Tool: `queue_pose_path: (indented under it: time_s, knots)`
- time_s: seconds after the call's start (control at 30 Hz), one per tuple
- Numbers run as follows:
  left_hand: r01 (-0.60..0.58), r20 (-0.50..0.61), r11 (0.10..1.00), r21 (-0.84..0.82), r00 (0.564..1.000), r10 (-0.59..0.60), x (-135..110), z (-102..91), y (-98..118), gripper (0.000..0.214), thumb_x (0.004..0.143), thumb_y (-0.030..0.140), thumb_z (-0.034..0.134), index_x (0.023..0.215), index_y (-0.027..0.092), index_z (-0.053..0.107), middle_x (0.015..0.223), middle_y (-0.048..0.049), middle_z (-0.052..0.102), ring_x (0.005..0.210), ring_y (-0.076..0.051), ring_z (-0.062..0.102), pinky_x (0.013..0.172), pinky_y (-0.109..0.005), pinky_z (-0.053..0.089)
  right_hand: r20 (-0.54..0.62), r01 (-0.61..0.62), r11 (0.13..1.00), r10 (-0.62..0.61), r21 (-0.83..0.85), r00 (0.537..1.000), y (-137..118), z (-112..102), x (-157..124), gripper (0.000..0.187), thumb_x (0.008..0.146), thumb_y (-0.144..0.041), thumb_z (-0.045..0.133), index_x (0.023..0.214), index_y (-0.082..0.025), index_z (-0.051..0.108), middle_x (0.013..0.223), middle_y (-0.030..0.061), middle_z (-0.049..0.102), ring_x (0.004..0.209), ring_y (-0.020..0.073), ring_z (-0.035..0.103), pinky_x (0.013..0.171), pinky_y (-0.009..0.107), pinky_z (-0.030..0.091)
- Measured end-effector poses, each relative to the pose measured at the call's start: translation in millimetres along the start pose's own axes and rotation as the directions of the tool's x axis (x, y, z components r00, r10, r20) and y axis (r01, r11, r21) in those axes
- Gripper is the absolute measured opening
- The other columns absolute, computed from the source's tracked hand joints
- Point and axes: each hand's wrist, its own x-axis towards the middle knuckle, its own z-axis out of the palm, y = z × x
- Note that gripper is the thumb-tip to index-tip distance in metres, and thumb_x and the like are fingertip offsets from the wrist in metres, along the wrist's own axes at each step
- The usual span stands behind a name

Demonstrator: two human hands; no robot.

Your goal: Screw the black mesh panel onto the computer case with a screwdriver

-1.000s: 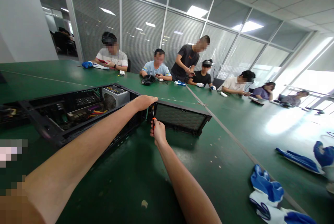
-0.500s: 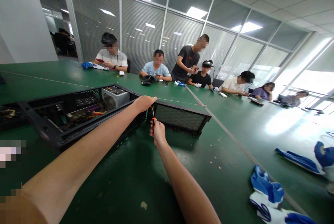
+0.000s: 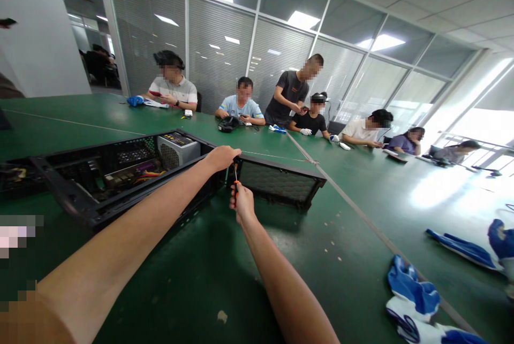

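A black computer case lies open on its side on the green table, with a grey power supply and coloured wires showing inside. Against its right end stands a black mesh front panel. My left hand is closed over the panel's near top corner, where it meets the case; its fingertips are partly hidden. Just below, my right hand grips the orange and black handle of a screwdriver. The thin shaft points up at the panel's end under my left hand. Its tip is hard to make out.
Blue and white work gloves lie at the lower right, with more gloves behind them. A pale strip runs across the green table. Several people sit or stand along the far side with phones, gloves and headsets.
Both hands, the screwdriver and the panel keep nearly the same place. Across the table, the person at the far left has turned their head. A dark shape has appeared at the left edge.
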Motion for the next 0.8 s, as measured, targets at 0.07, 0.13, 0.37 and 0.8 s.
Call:
queue_pose_path:
  time_s: [0.07, 0.13, 0.37, 0.8]
  knots:
    - [-0.01, -0.002, 1.0, -0.015, 1.0, 0.01, 1, 3.1, -2, 0.027, 0.081, 0.018, 0.05, 0.107, 0.022, 0.058, 0.094, -0.0076, 0.069, 0.089, -0.02, 0.065, 0.078, -0.027, 0.046, -0.003, -0.003, 1.0, 0.003, 0.009, 1.0, 0, 1, 0, 0.024, 0.083, -0.039, 0.05, 0.077, -0.016, 0.054, 0.055, -0.0057, 0.044, 0.036, 0.0042, 0.035, 0.031, 0.018, 0.024]
    - [-0.016, -0.006, 0.999, -0.028, 1.0, 0.016, 2, 5.7, -4, 0.029, 0.081, 0.018, 0.051, 0.108, 0.022, 0.059, 0.098, -0.0075, 0.069, 0.092, -0.019, 0.064, 0.081, -0.028, 0.046, -0.006, -0.006, 1.0, 0.006, 0.015, 1.0, 1, 1, -1, 0.025, 0.083, -0.04, 0.05, 0.077, -0.016, 0.054, 0.055, -0.0057, 0.044, 0.036, 0.0043, 0.035, 0.031, 0.018, 0.025]
    - [-0.003, -0.006, 0.999, -0.04, 1.0, 0.003, 3, 5.5, -5, 0.032, 0.08, 0.02, 0.053, 0.111, 0.023, 0.061, 0.099, -0.0068, 0.069, 0.092, -0.018, 0.064, 0.083, -0.027, 0.046, -0.008, -0.025, 0.999, 0.026, 0.035, 1.0, -1, 3, -2, 0.026, 0.083, -0.042, 0.05, 0.076, -0.017, 0.052, 0.055, -0.006, 0.043, 0.037, 0.0042, 0.035, 0.032, 0.017, 0.024]
    - [0.025, 0.002, 1.0, -0.014, 1.0, -0.025, 1, -1.4, 1, 0.026, 0.083, 0.022, 0.051, 0.106, 0.023, 0.063, 0.095, -0.0077, 0.07, 0.09, -0.019, 0.065, 0.08, -0.027, 0.046, -0.022, -0.132, 0.965, 0.14, 0.227, 0.99, -9, 22, -7, 0.016, 0.083, -0.027, 0.053, 0.073, -0.018, 0.044, 0.059, -0.0049, 0.046, 0.041, 0.0035, 0.039, 0.036, 0.015, 0.03]
